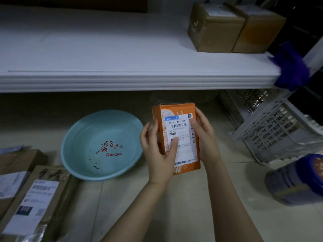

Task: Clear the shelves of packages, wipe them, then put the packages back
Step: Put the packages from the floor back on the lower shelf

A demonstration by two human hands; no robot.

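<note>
Presently the left hand [157, 147] and the right hand [205, 137] both grip one orange parcel [181, 130] by its long edges, holding it above the floor, just below the shelf's front edge. The white shelf [87, 49] is mostly bare. Two brown boxes [215, 27] stand at its right rear, and one purple cloth [290, 67] hangs at its right front corner. We judge restocking begun but barely advanced: at least two parcels [35, 203] lie on the floor beside one blue basin [82, 137].
</note>
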